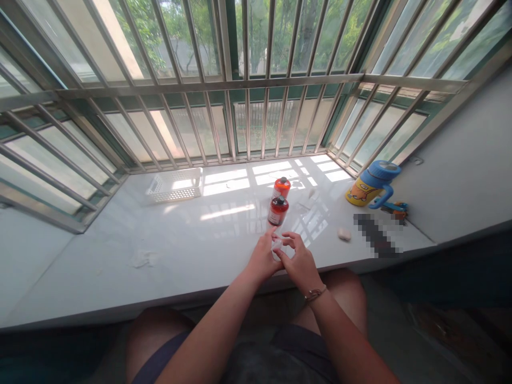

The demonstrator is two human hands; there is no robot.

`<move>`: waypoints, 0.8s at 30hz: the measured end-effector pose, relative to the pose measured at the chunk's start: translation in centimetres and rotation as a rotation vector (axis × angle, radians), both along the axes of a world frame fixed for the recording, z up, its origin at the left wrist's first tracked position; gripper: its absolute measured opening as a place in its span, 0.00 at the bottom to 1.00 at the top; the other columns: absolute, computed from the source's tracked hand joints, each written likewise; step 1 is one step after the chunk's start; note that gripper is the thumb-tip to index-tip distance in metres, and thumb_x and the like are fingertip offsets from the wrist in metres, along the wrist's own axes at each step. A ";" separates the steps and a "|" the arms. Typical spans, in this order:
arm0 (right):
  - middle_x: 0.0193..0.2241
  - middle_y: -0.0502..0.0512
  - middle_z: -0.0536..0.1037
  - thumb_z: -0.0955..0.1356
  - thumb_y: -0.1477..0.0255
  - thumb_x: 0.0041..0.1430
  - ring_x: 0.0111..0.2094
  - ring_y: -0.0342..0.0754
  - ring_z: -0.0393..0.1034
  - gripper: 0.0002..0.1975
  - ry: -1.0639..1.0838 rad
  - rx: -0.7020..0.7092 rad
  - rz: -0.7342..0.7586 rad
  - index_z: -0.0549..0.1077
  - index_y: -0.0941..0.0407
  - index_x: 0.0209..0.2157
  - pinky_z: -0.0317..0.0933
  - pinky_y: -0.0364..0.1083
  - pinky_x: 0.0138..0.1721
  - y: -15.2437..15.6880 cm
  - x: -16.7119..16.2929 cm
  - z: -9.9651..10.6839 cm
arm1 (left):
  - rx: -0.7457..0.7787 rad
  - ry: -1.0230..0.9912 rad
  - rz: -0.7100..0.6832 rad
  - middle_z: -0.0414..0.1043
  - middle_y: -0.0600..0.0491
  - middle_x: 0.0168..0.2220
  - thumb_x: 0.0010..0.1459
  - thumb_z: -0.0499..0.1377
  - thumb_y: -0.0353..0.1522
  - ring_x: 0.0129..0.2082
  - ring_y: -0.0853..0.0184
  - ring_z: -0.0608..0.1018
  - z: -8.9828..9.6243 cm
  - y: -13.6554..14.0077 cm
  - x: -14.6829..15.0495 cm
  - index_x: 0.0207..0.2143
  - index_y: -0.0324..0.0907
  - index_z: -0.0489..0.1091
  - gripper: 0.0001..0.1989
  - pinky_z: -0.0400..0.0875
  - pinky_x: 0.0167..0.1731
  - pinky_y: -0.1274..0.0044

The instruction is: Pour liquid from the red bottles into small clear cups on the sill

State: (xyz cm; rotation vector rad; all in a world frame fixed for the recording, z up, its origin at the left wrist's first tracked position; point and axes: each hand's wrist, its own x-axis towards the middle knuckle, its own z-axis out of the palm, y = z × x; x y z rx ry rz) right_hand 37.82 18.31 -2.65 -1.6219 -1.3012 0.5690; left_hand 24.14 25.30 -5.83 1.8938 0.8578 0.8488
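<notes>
Small clear piece (277, 244) between left hand (262, 256) and right hand (300, 261), near front edge of ledge (200, 256). Fingers curled around it; can't tell whether either grips. Red bottle (277, 213) just beyond.

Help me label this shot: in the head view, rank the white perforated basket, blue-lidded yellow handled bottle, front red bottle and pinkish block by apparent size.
1. Blue-lidded yellow handled bottle and white perforated basket: too alike to rank
2. Front red bottle
3. Pinkish block

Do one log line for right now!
left hand, right hand: at small translucent piece | ahead: dark-red, black-capped bottle, orange-red bottle behind | back left: white plastic basket
</notes>
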 end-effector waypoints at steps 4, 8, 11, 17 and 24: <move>0.41 0.57 0.80 0.73 0.56 0.62 0.39 0.56 0.75 0.19 -0.120 0.072 -0.055 0.69 0.51 0.47 0.72 0.56 0.45 0.3 0.2 -0.9 | 0.023 0.022 0.028 0.71 0.44 0.58 0.48 0.72 0.29 0.58 0.50 0.74 -0.4 -0.3 0.4 0.71 0.46 0.54 0.51 0.67 0.63 0.54; 0.41 0.57 0.78 0.70 0.55 0.67 0.38 0.55 0.72 0.17 -0.221 0.133 -0.052 0.68 0.51 0.48 0.71 0.55 0.44 0.0 1.2 -1.7 | 0.073 0.022 0.059 0.64 0.38 0.65 0.48 0.73 0.31 0.66 0.45 0.69 -0.9 -1.1 0.7 0.72 0.44 0.51 0.53 0.63 0.67 0.50; 0.44 0.59 0.79 0.67 0.56 0.69 0.39 0.56 0.73 0.19 -0.326 0.152 -0.078 0.68 0.52 0.53 0.71 0.56 0.46 0.5 4.0 -1.8 | 0.099 0.035 0.019 0.54 0.34 0.72 0.44 0.79 0.39 0.73 0.39 0.59 -0.8 -2.2 -0.4 0.73 0.44 0.49 0.61 0.57 0.70 0.45; 0.47 0.63 0.81 0.64 0.60 0.68 0.43 0.60 0.77 0.22 -0.492 0.032 -0.218 0.66 0.54 0.59 0.71 0.59 0.48 3.2 12.6 -0.5 | 0.195 0.049 0.244 0.70 0.42 0.60 0.68 0.63 0.36 0.62 0.52 0.74 0.5 -5.2 -6.3 0.63 0.47 0.62 0.24 0.70 0.64 0.54; 0.58 0.71 0.74 0.67 0.63 0.63 0.63 0.67 0.67 0.26 -0.764 0.136 -0.109 0.68 0.58 0.60 0.60 0.65 0.66 6.3 15.8 3.9 | 0.681 0.240 0.437 0.77 0.47 0.50 0.68 0.62 0.30 0.53 0.54 0.79 -0.2 -4.1 -16.7 0.58 0.48 0.66 0.17 0.74 0.56 0.60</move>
